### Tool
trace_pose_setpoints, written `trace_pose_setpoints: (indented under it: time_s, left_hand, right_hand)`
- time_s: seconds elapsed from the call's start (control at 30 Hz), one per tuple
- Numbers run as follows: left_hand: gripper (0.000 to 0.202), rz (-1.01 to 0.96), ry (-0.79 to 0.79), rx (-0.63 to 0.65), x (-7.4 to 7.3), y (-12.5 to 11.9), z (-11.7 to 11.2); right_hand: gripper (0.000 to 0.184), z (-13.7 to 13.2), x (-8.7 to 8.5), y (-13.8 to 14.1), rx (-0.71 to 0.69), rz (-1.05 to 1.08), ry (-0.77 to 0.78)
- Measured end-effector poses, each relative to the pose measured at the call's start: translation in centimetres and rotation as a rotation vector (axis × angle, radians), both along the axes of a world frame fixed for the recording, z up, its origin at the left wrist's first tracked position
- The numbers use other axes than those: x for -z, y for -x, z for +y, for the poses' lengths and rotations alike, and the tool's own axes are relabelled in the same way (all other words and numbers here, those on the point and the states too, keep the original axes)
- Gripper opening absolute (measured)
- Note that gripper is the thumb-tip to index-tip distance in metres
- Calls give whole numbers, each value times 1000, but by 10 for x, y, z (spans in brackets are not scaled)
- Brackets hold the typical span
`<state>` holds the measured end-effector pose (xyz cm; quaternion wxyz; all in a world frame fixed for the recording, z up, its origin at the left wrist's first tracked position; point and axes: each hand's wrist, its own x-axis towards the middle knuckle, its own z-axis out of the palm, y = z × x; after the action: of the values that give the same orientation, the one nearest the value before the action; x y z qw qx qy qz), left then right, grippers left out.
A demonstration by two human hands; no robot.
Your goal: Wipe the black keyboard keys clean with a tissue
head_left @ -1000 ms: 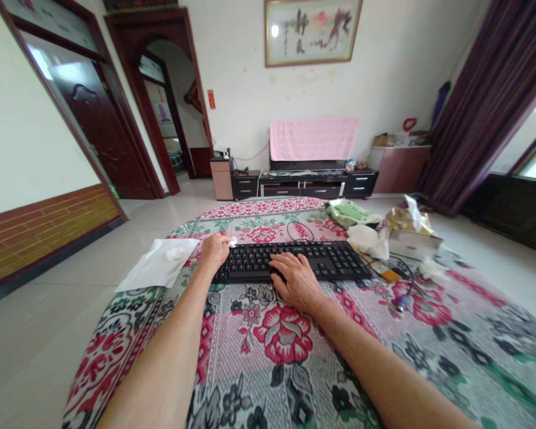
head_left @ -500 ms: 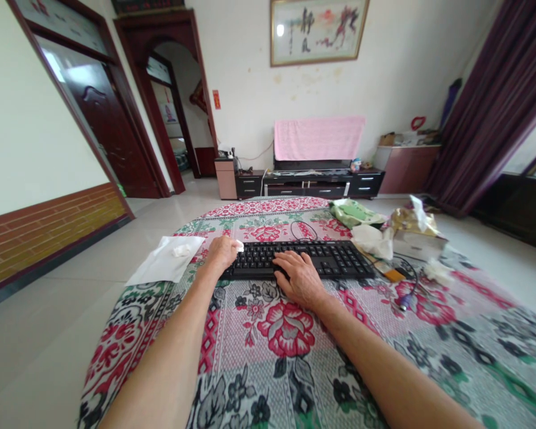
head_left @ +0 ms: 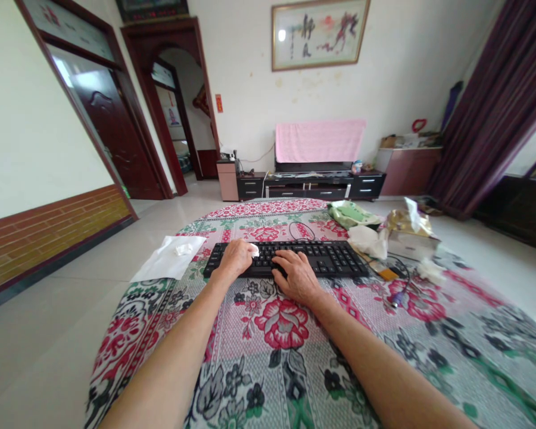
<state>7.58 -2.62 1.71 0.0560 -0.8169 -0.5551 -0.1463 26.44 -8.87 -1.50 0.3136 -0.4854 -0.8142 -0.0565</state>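
A black keyboard (head_left: 335,260) lies across the flowered tablecloth in front of me. My left hand (head_left: 236,257) is closed around a wad of white tissue (head_left: 254,250) and rests over the keys left of the middle. Flat on the keys near the middle, my right hand (head_left: 297,274) has its fingers stretched out and holds nothing. The keyboard's cable (head_left: 302,224) loops behind it on the cloth. To the left, a white sheet of paper (head_left: 163,260) carries a small crumpled tissue (head_left: 183,249).
At the right stand a tissue box (head_left: 411,244), a crumpled white tissue (head_left: 430,271), a green cloth (head_left: 352,213) and a cable plug (head_left: 397,298). An orange piece (head_left: 388,274) lies beside them. Beyond the table is a low black cabinet (head_left: 286,187).
My left hand has moved right along the keys with the tissue, uncovering the keyboard's left end. My right hand stays in nearly the same place on the keys.
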Motion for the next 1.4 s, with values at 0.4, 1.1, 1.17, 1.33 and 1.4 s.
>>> trace_pose_setpoints:
  time_s: [0.4, 1.1, 1.17, 1.33, 1.4]
  left_hand:
    - [34, -21, -3, 73, -4, -9, -12]
    - [31, -50, -85, 352, 9, -4, -33]
    - [31, -21, -62, 361, 6, 0, -33]
    - [32, 14, -34, 289, 0, 5, -33]
    - [33, -15, -46, 302, 1, 0, -35]
  right_hand:
    - [36, -6, -1, -2, 18, -21, -25]
    - [39, -4, 3, -7, 50, -5, -2]
    - [39, -4, 4, -7, 51, -5, -3]
    - [39, -5, 4, -8, 50, -6, 0]
    - [39, -5, 3, -7, 53, -6, 4]
